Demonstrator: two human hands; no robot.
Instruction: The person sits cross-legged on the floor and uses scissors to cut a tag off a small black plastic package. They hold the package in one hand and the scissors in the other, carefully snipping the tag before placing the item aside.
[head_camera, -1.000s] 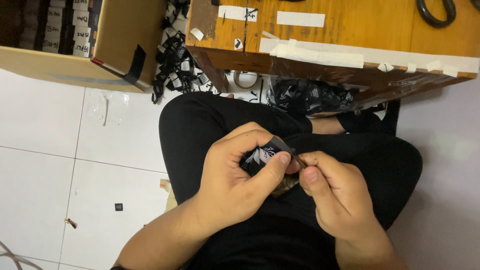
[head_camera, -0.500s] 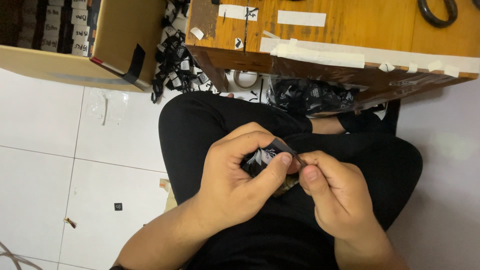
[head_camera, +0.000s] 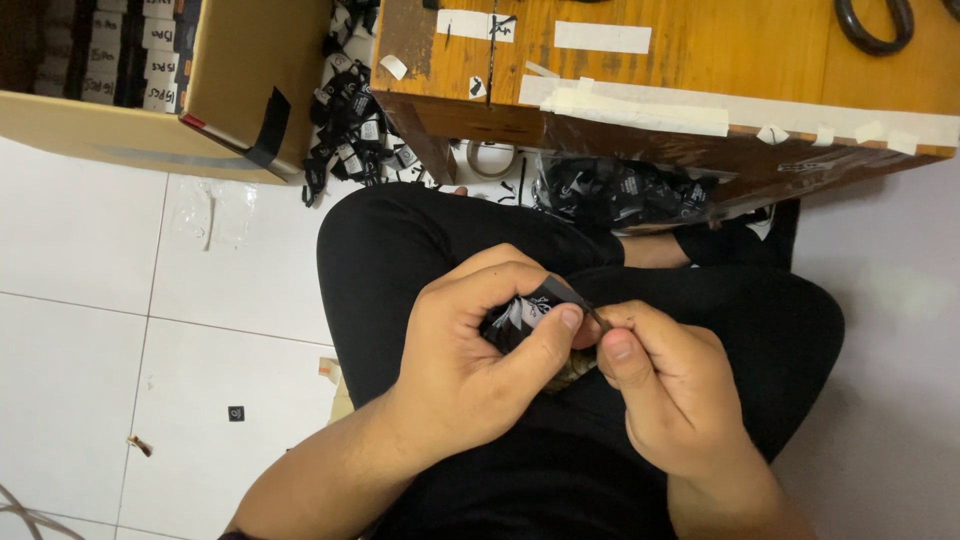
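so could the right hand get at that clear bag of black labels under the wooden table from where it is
Probably yes. The right hand pinches the small black label over the lap with the left hand. The bag lies just beyond the knees, nothing between.

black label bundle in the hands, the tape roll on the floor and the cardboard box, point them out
black label bundle (head_camera: 528, 312), head view, on the printed face between both thumbs
tape roll (head_camera: 488, 158), head view, on its ring under the table edge
cardboard box (head_camera: 250, 70), head view, on its plain brown side flap
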